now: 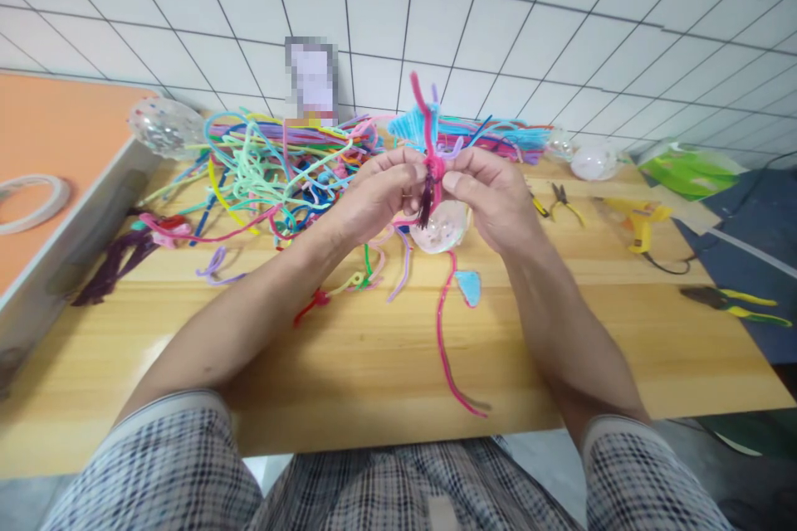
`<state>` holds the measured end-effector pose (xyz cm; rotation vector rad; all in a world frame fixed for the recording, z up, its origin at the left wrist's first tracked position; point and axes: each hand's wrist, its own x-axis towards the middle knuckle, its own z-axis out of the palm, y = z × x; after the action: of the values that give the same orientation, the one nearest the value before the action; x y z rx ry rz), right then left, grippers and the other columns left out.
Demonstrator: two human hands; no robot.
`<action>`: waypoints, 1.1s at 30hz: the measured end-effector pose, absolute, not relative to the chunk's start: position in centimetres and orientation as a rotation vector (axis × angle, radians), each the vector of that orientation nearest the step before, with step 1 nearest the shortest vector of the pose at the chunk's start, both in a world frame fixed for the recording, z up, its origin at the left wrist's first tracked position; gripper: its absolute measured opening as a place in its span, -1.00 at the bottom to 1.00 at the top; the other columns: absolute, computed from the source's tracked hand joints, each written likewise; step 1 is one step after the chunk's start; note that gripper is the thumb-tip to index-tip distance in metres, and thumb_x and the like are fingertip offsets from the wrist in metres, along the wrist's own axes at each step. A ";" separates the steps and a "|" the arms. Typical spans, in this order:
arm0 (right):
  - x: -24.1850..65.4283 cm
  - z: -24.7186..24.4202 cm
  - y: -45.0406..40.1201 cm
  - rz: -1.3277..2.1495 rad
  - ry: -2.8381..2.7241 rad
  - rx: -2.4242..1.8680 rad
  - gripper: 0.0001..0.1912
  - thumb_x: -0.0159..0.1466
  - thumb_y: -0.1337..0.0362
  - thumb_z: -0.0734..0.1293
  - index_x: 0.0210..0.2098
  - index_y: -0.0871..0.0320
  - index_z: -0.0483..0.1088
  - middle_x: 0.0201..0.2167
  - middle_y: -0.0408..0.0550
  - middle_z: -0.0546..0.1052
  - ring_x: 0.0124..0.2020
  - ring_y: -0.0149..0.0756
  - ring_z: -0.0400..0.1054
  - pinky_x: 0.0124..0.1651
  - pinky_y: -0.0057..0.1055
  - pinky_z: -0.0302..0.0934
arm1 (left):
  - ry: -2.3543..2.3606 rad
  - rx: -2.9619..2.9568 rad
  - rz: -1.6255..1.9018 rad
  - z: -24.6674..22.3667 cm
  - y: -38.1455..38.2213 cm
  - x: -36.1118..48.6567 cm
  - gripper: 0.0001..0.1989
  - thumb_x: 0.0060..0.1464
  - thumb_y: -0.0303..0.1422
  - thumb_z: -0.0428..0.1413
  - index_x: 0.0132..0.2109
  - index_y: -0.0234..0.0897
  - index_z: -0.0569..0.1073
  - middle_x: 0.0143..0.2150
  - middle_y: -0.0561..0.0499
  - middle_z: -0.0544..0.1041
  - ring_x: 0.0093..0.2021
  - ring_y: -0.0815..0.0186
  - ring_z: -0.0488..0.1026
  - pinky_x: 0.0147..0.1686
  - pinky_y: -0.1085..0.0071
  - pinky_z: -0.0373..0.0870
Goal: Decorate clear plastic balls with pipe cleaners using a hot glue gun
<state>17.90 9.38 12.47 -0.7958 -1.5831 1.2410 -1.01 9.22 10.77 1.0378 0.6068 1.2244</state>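
A single head-worn camera looks forward and down from above the plaid shirt at the frame's bottom edge; the left hand and right hand appear near, just above centre, the wooden table spans the middle, and the tiled wall crosses the top.

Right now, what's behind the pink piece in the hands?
Past the pink piece: blue stems farther back and, lower down, part of a clear speckled ball. Whatever sits directly behind it, the left hand and the right hand is covered.
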 end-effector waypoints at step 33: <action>19.0 10.4 10.5 -0.089 -2.065 -0.848 -0.85 0.54 0.29 0.32 -0.08 -0.02 0.56 -0.16 -0.06 0.74 -0.13 -0.15 0.65 0.03 -0.16 0.54 | 0.868 1.208 1.321 9.8 9.0 -0.7 -0.76 0.12 -0.21 0.45 -0.28 -0.25 0.63 -0.42 0.08 0.62 -0.48 0.42 0.51 -0.44 0.50 0.43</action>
<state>18.96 10.47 10.41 -0.8483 -2.0654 -0.0895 -0.65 8.99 9.83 1.2081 0.8684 1.3211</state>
